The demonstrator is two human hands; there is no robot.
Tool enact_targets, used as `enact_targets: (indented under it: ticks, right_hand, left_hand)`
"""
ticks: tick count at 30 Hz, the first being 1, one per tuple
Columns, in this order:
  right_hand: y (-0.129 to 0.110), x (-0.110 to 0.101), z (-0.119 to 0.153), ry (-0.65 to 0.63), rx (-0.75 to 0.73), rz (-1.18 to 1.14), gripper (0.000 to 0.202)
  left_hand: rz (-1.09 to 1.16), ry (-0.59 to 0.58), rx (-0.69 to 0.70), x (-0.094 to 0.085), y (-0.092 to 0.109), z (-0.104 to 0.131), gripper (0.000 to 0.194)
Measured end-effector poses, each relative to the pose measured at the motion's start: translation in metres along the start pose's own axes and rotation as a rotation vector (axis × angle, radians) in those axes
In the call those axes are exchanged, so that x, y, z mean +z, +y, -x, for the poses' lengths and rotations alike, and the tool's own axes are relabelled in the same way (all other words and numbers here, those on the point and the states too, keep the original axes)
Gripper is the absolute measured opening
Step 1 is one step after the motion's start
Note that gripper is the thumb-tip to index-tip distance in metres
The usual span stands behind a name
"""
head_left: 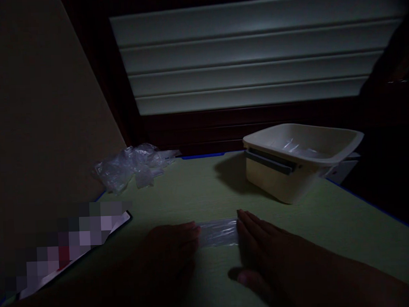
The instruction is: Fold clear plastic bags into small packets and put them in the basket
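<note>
A clear plastic bag (218, 232), folded into a narrow strip, lies flat on the pale green tabletop (192, 189). My left hand (172, 244) is at its left end, fingers stretched out and pressing down. At the right end rests my right hand (261, 243), its fingers straight and the thumb held apart near the table. Both palms face downward, and part of the strip is hidden beneath the fingers. The light is dim, so the left thumb is hard to make out.
Crumpled clear plastic bags (131, 167) are heaped at the back left. A cream plastic basin (275, 178) with a grey handle stands back right, clear plastic inside. A partly blurred flat object (118, 223) lies along the left edge. Behind the table is a slatted panel (248, 58).
</note>
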State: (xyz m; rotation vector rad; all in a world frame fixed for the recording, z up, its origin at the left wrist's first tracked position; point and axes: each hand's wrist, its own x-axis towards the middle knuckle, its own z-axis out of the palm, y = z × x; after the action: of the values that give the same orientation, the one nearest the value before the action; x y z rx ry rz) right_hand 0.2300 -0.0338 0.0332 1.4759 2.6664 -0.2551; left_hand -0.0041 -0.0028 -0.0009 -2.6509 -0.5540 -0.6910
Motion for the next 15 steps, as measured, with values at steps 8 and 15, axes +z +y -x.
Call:
enact_targets:
  ticks: [8, 15]
  right_hand:
    - [0.017, -0.011, -0.011, 0.137, 0.161, 0.234, 0.022]
    - [0.007, -0.010, -0.016, 0.233, 0.031, 0.120, 0.018]
  left_hand:
    - [-0.012, -0.026, 0.000, -0.005, 0.002, -0.008, 0.024]
    - [0.149, -0.165, -0.106, 0.005, -0.001, 0.001, 0.027]
